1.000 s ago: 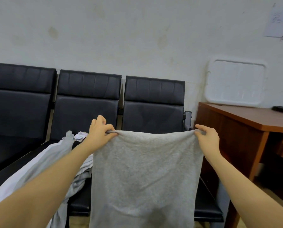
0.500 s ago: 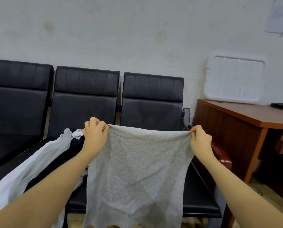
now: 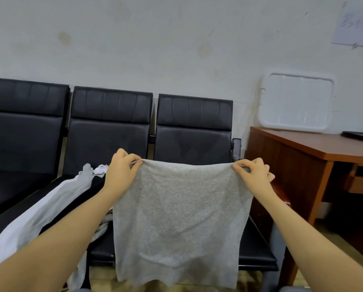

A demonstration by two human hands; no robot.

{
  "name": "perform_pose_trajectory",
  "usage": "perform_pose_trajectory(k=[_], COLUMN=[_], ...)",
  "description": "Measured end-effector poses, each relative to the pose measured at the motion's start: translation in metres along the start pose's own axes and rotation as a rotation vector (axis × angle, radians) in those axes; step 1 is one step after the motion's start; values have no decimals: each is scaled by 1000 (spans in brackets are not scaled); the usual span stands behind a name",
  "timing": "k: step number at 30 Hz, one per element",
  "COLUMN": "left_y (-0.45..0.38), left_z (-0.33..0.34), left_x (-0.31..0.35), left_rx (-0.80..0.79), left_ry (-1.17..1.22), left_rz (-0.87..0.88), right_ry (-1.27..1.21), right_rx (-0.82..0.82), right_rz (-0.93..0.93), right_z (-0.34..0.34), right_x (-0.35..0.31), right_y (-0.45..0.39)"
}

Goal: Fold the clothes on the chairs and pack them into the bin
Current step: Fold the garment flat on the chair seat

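Forearms are reaching out from the bottom corners, and between them I am holding up a grey garment. It is a speckled, heathered knit, soft and a little fuzzy, with a darker patch showing through low in its middle. It is hanging flat like a sheet in front of me, its top edge running left to right and sagging slightly between my hands, its long axis running straight down from that edge to a wavy hem near the bottom of the view. My left hand is pinching the top left corner, fingers curled over the bunched edge, so that grip is closed on the cloth. My right hand is pinching the top right corner between thumb and fingertips, that grip closed on it too.

Just behind the garment, to my left, a heap of pale clothes, white and light grey, is lying along the seat of the middle chair, draping toward me. Beyond that, a row of black chairs is standing against a stained white wall. To the right, a brown wooden tabletop is carrying a white bin lid leaning upright on the wall.
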State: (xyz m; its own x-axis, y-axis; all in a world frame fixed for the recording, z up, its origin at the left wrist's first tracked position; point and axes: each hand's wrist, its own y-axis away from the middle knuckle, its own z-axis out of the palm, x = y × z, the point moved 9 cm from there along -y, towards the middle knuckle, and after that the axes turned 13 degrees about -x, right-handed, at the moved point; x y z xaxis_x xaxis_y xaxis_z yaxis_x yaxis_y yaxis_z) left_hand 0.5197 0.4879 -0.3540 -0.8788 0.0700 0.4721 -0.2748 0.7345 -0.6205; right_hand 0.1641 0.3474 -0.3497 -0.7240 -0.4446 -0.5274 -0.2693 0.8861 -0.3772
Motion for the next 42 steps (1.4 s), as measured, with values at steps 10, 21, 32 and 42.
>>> perform_pose_trajectory(k=[10, 21, 32, 42], left_y=[-75, -218, -112, 14], left_z=[55, 50, 80, 126], left_x=[-16, 4, -39, -84], left_rx=[-41, 267, 193, -45], left_ry=[104, 198, 99, 51], left_rz=[-99, -129, -196, -352], right_ry=[-11, -35, 148, 140], right_rx=[18, 375, 285, 28], right_rz=[108, -34, -121, -66], right_z=[16, -33, 21, 88], right_x=[18, -25, 8, 62], right_y=[-79, -204, -128, -23])
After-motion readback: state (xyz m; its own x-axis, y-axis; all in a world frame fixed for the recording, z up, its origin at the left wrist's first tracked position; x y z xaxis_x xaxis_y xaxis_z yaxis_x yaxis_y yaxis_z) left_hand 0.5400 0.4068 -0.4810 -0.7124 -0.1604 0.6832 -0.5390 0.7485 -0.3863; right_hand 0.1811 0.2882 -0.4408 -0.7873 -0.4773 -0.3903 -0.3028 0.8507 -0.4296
